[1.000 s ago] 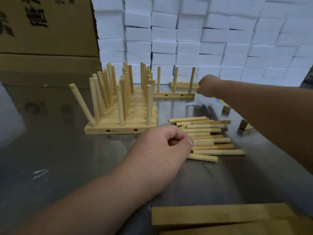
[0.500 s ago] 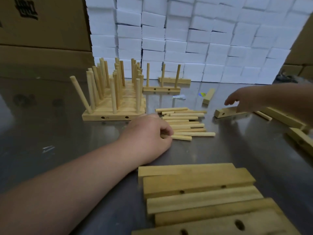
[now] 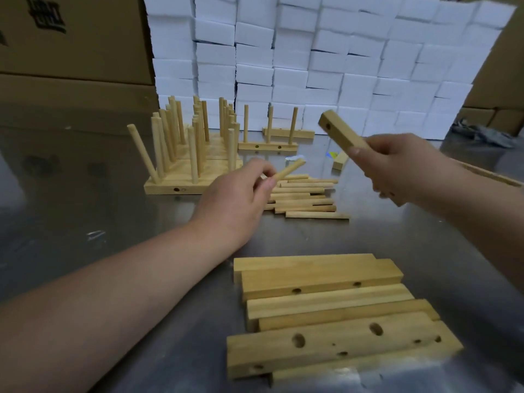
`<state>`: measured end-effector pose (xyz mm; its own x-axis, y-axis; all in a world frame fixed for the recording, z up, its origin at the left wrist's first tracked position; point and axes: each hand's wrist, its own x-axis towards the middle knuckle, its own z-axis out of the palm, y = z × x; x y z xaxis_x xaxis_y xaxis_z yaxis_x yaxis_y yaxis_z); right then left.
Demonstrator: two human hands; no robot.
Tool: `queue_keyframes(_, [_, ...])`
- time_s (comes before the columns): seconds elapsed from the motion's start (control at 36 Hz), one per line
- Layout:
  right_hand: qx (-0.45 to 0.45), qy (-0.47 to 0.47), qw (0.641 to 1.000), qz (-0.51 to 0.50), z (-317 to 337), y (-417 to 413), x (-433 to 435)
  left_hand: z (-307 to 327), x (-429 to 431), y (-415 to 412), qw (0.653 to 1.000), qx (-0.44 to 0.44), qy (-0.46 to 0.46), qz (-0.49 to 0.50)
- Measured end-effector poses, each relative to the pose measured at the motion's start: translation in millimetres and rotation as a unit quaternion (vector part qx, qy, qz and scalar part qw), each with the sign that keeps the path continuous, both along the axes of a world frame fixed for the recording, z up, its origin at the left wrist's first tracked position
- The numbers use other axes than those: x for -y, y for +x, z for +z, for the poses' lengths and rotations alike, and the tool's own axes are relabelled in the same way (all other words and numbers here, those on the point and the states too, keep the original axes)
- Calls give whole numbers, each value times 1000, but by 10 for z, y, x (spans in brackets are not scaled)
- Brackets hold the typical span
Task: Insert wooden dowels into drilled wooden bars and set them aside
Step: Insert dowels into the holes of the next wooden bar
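My right hand (image 3: 402,168) grips a drilled wooden bar (image 3: 338,133) in the air, its free end tilted up and to the left. My left hand (image 3: 241,199) pinches one wooden dowel (image 3: 289,171) just above a pile of loose dowels (image 3: 303,198) on the metal table. Several bars with upright dowels in them (image 3: 192,157) stand grouped at the back left. One more bar with three dowels (image 3: 268,146) stands behind the pile. A stack of drilled bars without dowels (image 3: 334,316) lies near me.
A wall of white foam blocks (image 3: 326,61) rises behind the table, with cardboard boxes (image 3: 71,43) at the left. A small wood piece (image 3: 339,161) and a long strip (image 3: 487,174) lie at the right. Bare metal table (image 3: 85,222) spreads at the left.
My right hand has lifted a bar off the table at the right and brought it up toward the middle. My left hand has picked one dowel out of the pile and raised it.
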<state>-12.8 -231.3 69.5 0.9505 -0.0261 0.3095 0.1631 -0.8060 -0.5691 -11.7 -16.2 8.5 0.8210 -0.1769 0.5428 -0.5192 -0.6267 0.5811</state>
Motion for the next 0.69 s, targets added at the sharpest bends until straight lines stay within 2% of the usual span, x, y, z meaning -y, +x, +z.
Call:
queue_keyframes(0.06, [-51,35,998,25,-44,-127,-40,-3,-15,15,999,5,-31,11])
queue_keyframes(0.14, [-103,164,976,99,-104,-196,-83,-10,-20,33,999,14,-45,22])
queue_keyframes(0.28, [-114,279,940,163,-194,-199,-87,-16,-20,43,999,27,-30,14])
queue_keyframes(0.69, [-107,338,900,255,-312,-256,-35,-26,-30,21,995,71,-69,13])
